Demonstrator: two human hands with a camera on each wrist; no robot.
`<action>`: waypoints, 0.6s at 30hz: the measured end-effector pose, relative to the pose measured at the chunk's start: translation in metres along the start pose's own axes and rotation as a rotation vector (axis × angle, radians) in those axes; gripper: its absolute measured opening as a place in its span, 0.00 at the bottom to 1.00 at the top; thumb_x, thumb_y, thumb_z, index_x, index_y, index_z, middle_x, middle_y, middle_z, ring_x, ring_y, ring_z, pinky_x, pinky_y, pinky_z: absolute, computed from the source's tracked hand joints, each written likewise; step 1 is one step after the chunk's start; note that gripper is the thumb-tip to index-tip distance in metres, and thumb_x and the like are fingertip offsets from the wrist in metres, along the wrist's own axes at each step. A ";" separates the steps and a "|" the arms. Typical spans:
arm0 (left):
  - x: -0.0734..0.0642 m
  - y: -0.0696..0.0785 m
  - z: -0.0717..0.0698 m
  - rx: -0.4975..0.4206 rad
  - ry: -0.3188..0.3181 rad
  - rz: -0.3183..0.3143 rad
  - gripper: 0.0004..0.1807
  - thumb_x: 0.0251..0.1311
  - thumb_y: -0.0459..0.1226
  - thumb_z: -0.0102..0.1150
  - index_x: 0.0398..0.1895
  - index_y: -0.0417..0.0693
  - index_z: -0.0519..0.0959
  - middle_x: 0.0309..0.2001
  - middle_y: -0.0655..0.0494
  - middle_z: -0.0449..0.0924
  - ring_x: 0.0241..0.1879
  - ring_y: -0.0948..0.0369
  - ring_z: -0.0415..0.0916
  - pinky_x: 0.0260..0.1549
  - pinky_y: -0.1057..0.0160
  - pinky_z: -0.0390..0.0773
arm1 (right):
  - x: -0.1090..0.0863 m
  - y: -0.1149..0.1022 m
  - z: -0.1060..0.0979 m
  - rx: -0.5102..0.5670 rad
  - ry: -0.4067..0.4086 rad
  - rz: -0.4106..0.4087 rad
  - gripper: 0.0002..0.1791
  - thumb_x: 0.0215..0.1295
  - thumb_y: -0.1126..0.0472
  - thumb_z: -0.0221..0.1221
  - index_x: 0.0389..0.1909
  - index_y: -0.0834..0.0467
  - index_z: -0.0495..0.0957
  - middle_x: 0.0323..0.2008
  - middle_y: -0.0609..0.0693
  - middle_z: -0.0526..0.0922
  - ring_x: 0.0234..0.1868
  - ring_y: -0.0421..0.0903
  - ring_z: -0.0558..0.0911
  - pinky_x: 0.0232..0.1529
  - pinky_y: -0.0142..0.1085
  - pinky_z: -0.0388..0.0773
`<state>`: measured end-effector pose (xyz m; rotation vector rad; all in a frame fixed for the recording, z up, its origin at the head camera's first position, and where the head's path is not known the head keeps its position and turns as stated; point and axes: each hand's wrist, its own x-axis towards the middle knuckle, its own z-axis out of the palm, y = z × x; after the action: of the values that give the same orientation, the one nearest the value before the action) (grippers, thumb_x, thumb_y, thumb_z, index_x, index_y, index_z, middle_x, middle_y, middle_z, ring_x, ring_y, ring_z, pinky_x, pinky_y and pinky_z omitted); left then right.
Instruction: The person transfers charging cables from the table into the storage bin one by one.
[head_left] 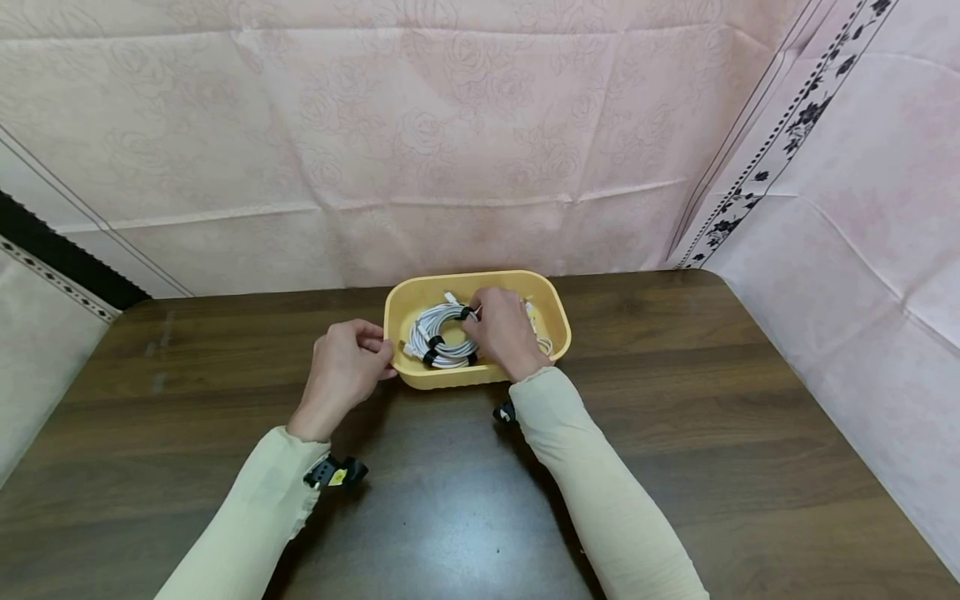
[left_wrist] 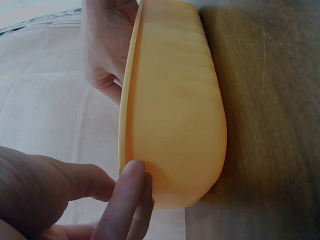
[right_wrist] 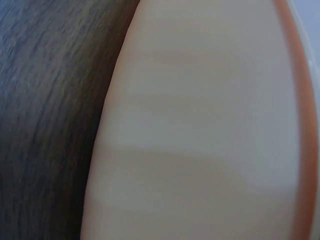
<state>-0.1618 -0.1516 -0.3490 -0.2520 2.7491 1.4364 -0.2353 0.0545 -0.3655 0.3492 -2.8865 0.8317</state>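
A yellow plastic basket (head_left: 450, 379) stands on the wooden table near its back edge. Inside on the left lies a coiled white cable (head_left: 431, 323) bound with black straps. My right hand (head_left: 504, 327) reaches over the front rim into the basket and grips this coil at its right side, with the fingertips partly hidden. At the left end, my left hand (head_left: 345, 362) holds the basket by its corner. The left wrist view shows a fingertip (left_wrist: 132, 172) against the outer wall just below the rim. Only the blurred basket wall (right_wrist: 200, 125) and table fill the right wrist view.
More white cable (head_left: 544, 343) lies at the basket's right end, partly behind my right hand. A pale patterned cloth (head_left: 465, 150) hangs right behind the table (head_left: 660, 417), and another cloth (head_left: 885, 250) borders its right side. Dark straps circle both wrists.
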 end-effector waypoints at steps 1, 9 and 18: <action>0.000 0.000 0.000 0.000 0.001 0.001 0.16 0.68 0.34 0.56 0.54 0.34 0.79 0.42 0.41 0.84 0.25 0.66 0.84 0.27 0.70 0.86 | 0.000 0.000 0.000 0.004 0.000 0.001 0.03 0.63 0.63 0.65 0.34 0.58 0.86 0.29 0.49 0.86 0.29 0.45 0.82 0.27 0.35 0.77; 0.000 -0.001 0.000 -0.003 0.000 0.004 0.16 0.68 0.34 0.56 0.55 0.33 0.79 0.42 0.40 0.84 0.25 0.66 0.85 0.27 0.70 0.86 | 0.000 -0.003 -0.001 0.002 -0.002 0.013 0.05 0.65 0.63 0.63 0.35 0.57 0.87 0.29 0.49 0.86 0.32 0.45 0.83 0.30 0.35 0.79; 0.000 0.000 0.000 -0.001 -0.002 0.005 0.16 0.68 0.34 0.56 0.54 0.33 0.79 0.42 0.40 0.84 0.25 0.66 0.84 0.26 0.70 0.86 | 0.001 -0.007 0.002 -0.006 -0.007 0.013 0.08 0.67 0.64 0.61 0.32 0.56 0.89 0.29 0.48 0.86 0.32 0.45 0.80 0.33 0.37 0.78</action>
<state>-0.1619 -0.1516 -0.3496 -0.2436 2.7499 1.4387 -0.2348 0.0471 -0.3633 0.3335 -2.9007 0.8257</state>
